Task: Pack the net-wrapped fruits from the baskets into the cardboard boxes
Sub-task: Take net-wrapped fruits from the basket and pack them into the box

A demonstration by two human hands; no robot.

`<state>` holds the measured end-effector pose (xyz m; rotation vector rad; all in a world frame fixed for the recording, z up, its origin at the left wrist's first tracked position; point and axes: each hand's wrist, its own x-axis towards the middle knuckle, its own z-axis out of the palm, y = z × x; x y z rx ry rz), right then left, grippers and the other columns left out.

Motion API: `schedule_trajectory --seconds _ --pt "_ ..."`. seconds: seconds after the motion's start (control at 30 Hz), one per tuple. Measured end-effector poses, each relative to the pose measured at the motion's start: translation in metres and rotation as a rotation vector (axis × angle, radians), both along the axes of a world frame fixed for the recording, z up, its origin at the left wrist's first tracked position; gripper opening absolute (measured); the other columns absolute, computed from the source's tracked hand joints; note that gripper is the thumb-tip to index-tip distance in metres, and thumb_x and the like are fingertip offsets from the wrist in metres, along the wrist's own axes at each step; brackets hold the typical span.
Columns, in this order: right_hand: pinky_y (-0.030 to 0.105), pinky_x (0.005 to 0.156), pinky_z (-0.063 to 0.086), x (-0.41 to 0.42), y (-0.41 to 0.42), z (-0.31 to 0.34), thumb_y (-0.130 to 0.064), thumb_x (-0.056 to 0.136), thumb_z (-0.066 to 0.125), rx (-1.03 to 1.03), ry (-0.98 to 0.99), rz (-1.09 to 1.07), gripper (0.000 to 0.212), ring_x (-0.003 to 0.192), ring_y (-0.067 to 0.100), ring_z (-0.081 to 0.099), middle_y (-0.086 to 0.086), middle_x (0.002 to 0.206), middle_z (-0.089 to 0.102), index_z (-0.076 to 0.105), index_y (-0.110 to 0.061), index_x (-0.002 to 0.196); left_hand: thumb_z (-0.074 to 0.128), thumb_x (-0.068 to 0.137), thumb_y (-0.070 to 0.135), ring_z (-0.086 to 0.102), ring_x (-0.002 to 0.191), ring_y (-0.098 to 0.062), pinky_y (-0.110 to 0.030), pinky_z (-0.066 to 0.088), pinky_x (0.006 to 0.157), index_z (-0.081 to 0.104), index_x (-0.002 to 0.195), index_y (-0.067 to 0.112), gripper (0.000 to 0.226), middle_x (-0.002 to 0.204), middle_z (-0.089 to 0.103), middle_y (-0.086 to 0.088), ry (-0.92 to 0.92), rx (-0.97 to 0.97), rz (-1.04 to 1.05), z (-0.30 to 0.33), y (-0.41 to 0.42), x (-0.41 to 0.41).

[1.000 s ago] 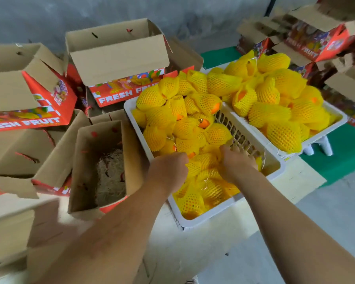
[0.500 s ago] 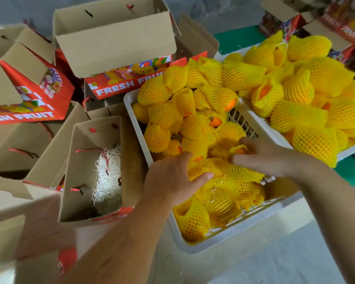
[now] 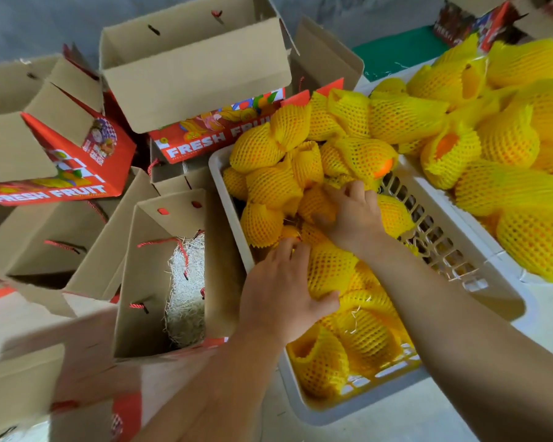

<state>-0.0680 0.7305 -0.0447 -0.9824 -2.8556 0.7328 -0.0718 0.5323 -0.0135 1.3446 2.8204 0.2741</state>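
Both hands are down in the near white basket at centre frame. Since a second ago the right hand has gone from the basket's slatted right wall to the middle of the heap, further up the frame. It lies palm-down, fingers curled into the yellow netting; they seem to close on a fruit beneath, though the palm hides which one.

The left hand has shifted less. Its fingers are now spread and wrapped over one net-wrapped fruit in the lower middle of the basket, thumb tucked under its near side. The fruit sits among its neighbours, not yet lifted.

The open cardboard box stands just left of the basket, touching its wall, with pale straw padding at the bottom and no fruit visible inside. A second basket, heaped, fills the upper right. More empty boxes crowd the upper left.

Reading: both hands have moved from sorting to taking hold. A lift and a short carry left to the padded box looks next. Packing of this box appears unstarted.
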Motion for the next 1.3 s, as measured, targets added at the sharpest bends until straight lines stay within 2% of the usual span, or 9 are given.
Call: schedule_trajectory --seconds 0.1,0.2,0.33,0.5,0.63,0.8,0.93,1.1,1.3 --pt "0.05 0.098 0.037 -0.003 -0.009 -0.02 -0.055 0.074 0.078 0.14 -0.064 -0.021 0.082 0.124 0.038 0.038 0.01 0.133 0.038 0.041 -0.021 0.14 0.054 0.073 0.077 0.064 0.104 -0.018 -0.034 0.047 0.074 0.051 0.123 0.024 0.073 0.115 0.062 0.005 -0.027 0.006 0.019 0.0 0.0 0.0" --pt "0.048 0.096 0.032 -0.006 -0.016 -0.026 -0.043 0.091 0.048 0.405 0.013 -0.027 0.048 0.125 0.034 0.035 0.011 0.139 0.041 0.046 -0.019 0.133 0.057 0.074 0.074 0.065 0.107 -0.02 -0.037 0.05 0.078 0.049 0.131 0.023 0.077 0.119 0.065 0.004 -0.041 0.016 0.01 -0.001 0.001 0.0" --pt "0.042 0.105 0.025 -0.01 -0.02 -0.028 -0.036 0.1 0.052 0.335 -0.028 0.039 0.042 0.133 0.027 0.037 0.003 0.139 0.045 0.037 -0.019 0.135 0.057 0.074 0.072 0.064 0.11 -0.02 -0.035 0.05 0.078 0.046 0.135 0.022 0.08 0.123 0.064 0.004 -0.052 0.025 0.011 0.002 0.0 0.001" --pt "0.048 0.1 0.032 -0.007 -0.013 -0.023 -0.054 0.08 0.074 0.241 -0.06 -0.03 0.08 0.126 0.037 0.042 0.011 0.131 0.045 0.041 -0.014 0.141 0.054 0.074 0.073 0.063 0.113 -0.019 -0.035 0.049 0.078 0.043 0.135 0.026 0.078 0.126 0.063 0.006 -0.059 0.05 0.022 0.001 0.001 0.001" --pt "0.048 0.098 0.031 -0.009 -0.018 -0.024 -0.026 0.1 0.05 0.283 -0.011 -0.043 0.044 0.126 0.037 0.043 0.014 0.134 0.05 0.039 -0.014 0.14 0.053 0.074 0.073 0.063 0.114 -0.019 -0.035 0.05 0.078 0.044 0.137 0.023 0.08 0.127 0.063 0.006 -0.054 0.078 0.018 -0.001 0.0 0.001" --pt "0.049 0.092 0.037 0.01 -0.009 0.008 -0.045 0.071 0.084 -0.04 0.255 -0.12 0.081 0.117 0.038 0.051 0.009 0.123 0.059 0.038 -0.022 0.133 0.054 0.079 0.073 0.064 0.114 -0.02 -0.034 0.05 0.078 0.044 0.139 0.022 0.08 0.127 0.064 0.004 -0.041 0.139 0.018 -0.005 0.0 -0.001" --pt "0.019 0.073 0.049 0.062 -0.018 0.052 -0.048 0.075 0.075 -0.454 0.645 -0.205 0.073 0.088 0.005 0.064 -0.004 0.113 0.063 0.042 -0.036 0.14 0.059 0.08 0.071 0.063 0.111 -0.024 -0.029 0.039 0.075 0.044 0.141 0.022 0.08 0.128 0.065 0.001 -0.149 0.283 0.045 -0.002 -0.005 0.002" --pt "0.034 0.087 0.059 0.11 -0.101 0.078 -0.031 0.082 0.076 -0.928 0.918 -0.319 0.063 0.111 0.015 0.069 0.001 0.127 0.068 0.048 -0.038 0.139 0.07 0.075 0.062 0.062 0.118 -0.01 -0.035 0.054 0.092 0.042 0.143 0.041 0.076 0.134 0.062 0.014 -0.752 0.66 0.144 0.019 -0.034 0.017" --pt "0.032 0.059 0.054 0.104 -0.187 0.111 -0.039 0.104 0.048 -1.441 0.92 -0.281 0.033 0.095 0.026 0.063 0.013 0.114 0.063 0.051 -0.019 0.13 0.082 0.072 0.041 0.073 0.099 -0.014 -0.025 0.057 0.072 0.058 0.136 0.045 0.068 0.116 0.074 0.008 -1.283 1.024 0.296 0.042 -0.134 0.024"
